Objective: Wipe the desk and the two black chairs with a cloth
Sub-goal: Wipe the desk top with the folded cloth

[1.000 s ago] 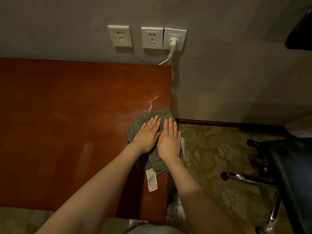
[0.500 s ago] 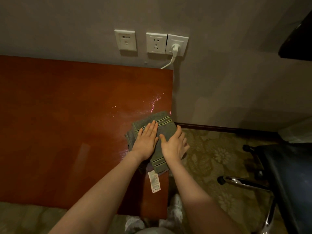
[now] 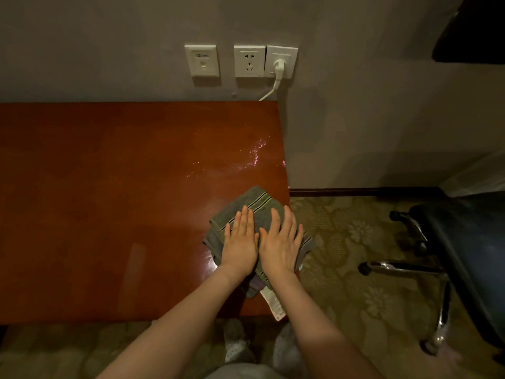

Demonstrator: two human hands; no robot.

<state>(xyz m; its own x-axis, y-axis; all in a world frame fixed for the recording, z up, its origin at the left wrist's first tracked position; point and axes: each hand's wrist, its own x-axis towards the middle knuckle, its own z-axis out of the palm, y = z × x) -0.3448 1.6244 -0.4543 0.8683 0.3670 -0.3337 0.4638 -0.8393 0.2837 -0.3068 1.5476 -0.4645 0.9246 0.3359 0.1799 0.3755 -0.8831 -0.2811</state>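
Hands lie side by side, palms down, fingers straight, pressing a folded grey-green cloth [image 3: 252, 207]: left hand [image 3: 240, 242], right hand [image 3: 280, 242]. Neither grips it. The cloth sits at the right end of a reddish wooden desk [image 3: 109, 201], slightly overhanging its edge. Wet streaks [image 3: 255, 155] glisten beyond it. A black chair [image 3: 464, 247] stands to the right on patterned carpet [image 3: 355, 242]; wall sockets [image 3: 240, 61] are above.

Grey-green cloth [image 3: 247, 206], dark-yellow stripes; reddish-brown desk [image 3: 109, 201]; black chair [image 3: 470, 250]; floral olive carpet [image 3: 355, 242].
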